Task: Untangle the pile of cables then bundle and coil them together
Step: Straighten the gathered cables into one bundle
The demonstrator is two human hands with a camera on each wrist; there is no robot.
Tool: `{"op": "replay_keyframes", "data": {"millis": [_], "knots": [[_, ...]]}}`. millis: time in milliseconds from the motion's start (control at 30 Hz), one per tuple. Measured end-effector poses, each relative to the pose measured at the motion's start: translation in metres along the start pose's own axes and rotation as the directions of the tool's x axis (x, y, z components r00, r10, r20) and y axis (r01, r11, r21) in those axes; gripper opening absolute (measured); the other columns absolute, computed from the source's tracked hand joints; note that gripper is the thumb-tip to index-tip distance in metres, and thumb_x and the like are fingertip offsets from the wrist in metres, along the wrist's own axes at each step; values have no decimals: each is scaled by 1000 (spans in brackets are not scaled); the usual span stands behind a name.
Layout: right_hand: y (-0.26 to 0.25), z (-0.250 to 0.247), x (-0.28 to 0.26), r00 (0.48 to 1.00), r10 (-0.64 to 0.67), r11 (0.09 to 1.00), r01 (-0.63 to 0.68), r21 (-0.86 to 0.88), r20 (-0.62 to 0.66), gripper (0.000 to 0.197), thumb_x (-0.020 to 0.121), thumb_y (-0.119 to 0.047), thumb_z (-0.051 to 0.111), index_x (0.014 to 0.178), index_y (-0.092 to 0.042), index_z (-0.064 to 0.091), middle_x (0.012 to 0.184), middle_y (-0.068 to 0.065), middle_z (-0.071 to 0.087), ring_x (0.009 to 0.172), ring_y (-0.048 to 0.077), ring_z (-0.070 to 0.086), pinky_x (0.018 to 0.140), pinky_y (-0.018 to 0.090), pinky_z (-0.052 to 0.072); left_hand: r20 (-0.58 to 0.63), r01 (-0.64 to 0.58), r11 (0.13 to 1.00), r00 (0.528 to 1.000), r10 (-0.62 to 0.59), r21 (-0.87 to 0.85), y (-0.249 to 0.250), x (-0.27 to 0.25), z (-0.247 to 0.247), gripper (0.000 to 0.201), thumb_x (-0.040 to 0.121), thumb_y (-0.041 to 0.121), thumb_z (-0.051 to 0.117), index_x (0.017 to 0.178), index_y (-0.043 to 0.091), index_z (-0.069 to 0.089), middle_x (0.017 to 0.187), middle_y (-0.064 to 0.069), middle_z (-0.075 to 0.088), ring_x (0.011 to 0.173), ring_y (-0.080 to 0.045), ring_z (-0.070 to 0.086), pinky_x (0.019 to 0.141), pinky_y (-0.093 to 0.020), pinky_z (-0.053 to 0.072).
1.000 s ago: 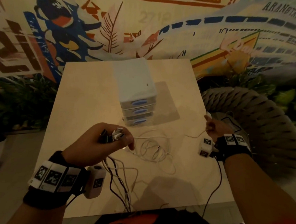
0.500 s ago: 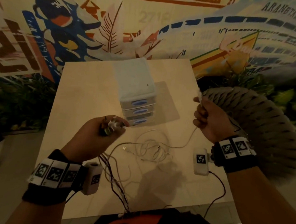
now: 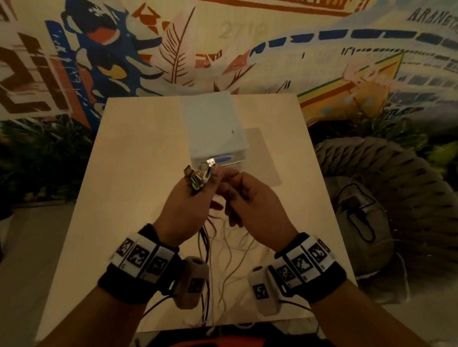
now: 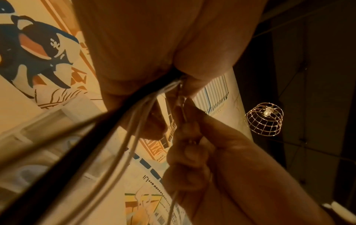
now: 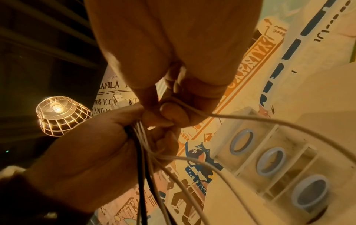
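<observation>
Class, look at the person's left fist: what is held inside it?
The left hand grips a bundle of cables, black and white; connector ends poke out above, strands hang below. The stretch inside the fist is covered by the fingers.

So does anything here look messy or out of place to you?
Nothing looks broken or spilled. The left hand grips the cables with their plugs sticking out at uneven angles, the right hand holds one white strand beside it, and the loose ends trail off the table edge.
</observation>
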State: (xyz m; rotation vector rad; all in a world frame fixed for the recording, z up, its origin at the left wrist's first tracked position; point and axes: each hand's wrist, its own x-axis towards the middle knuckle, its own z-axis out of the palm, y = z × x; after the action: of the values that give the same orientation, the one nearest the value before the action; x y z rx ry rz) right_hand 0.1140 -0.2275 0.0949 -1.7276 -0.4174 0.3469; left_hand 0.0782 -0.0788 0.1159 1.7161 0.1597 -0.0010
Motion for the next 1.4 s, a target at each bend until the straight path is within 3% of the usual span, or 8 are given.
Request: {"op": "replay_keyframes", "data": {"millis": [233, 433, 633, 800, 933, 1200, 1300, 1400], "knots": [[35, -40, -20, 969, 74, 958, -4, -286, 234, 38, 106, -35, 44, 73, -21, 56, 59, -18, 52, 57, 0, 49, 59, 12, 37, -254, -88, 921, 967, -12, -380, 11, 10, -25, 36, 109, 30, 38, 80, 14, 53, 53, 2, 51, 48, -16, 54, 61, -40, 60], [82, -106, -51, 967, 248, 919, -213, -331, 66, 40, 99, -42, 45, 71, -16, 57, 58, -13, 53, 51, 1, 44, 56, 18, 37, -367, -60, 878, 920, -135, -474, 16, 13, -62, 39, 106, 45, 42, 75, 23, 50, 54, 6, 27, 45, -10, 20, 42, -20, 17], [122, -159, -99, 941, 326, 819, -328, -471, -88, 45, 93, -65, 48, 69, -27, 59, 60, -1, 54, 55, 4, 48, 61, 29, 41, -343, -22, 891, 927, -152, -454, 14, 9, -67, 40, 106, 46, 42, 73, 24, 50, 55, 7, 29, 43, -9, 19, 39, -17, 18], [133, -163, -146, 846, 532, 757, -486, -436, -18, 42, 89, -54, 56, 64, -22, 62, 63, 7, 56, 57, 12, 54, 59, 18, 43, -309, -13, 906, 942, -131, -423, 16, 5, -67, 40, 106, 46, 41, 73, 24, 50, 55, 7, 28, 42, -9, 18, 40, -17, 18], [152, -149, -189, 700, 714, 627, -623, -469, 26, 43, 100, -39, 51, 70, -12, 66, 63, -20, 65, 62, -13, 57, 63, 11, 36, -258, 11, 897, 956, -139, -443, 16, 3, -77, 39, 106, 46, 41, 74, 25, 50, 56, 7, 28, 43, -9, 15, 39, -17, 15], [211, -86, -238, 535, 816, 550, -606, -575, 217, 12, 84, -50, 75, 93, -43, 71, 101, -17, 70, 91, -9, 63, 88, 14, 48, -66, 152, 888, 978, -199, -433, 8, -8, -63, 38, 107, 45, 39, 76, 24, 47, 55, 6, 24, 41, -8, 12, 38, -13, 17], [196, -75, -220, 558, 789, 589, -566, -576, 258, 38, 75, -49, 83, 109, -45, 67, 110, -18, 68, 96, -13, 62, 88, 12, 50, 22, 198, 885, 978, -208, -420, 7, -17, -54, 37, 107, 42, 39, 77, 22, 47, 57, 4, 21, 41, -8, 13, 40, -13, 16], [144, -68, -177, 717, 669, 677, -480, -558, 195, 46, 70, -62, 80, 111, -48, 65, 108, -20, 69, 93, -5, 66, 86, 19, 53, 89, 223, 880, 975, -204, -419, 4, -25, -43, 36, 107, 41, 41, 78, 22, 50, 60, 2, 21, 42, -9, 13, 41, -16, 15]]}}
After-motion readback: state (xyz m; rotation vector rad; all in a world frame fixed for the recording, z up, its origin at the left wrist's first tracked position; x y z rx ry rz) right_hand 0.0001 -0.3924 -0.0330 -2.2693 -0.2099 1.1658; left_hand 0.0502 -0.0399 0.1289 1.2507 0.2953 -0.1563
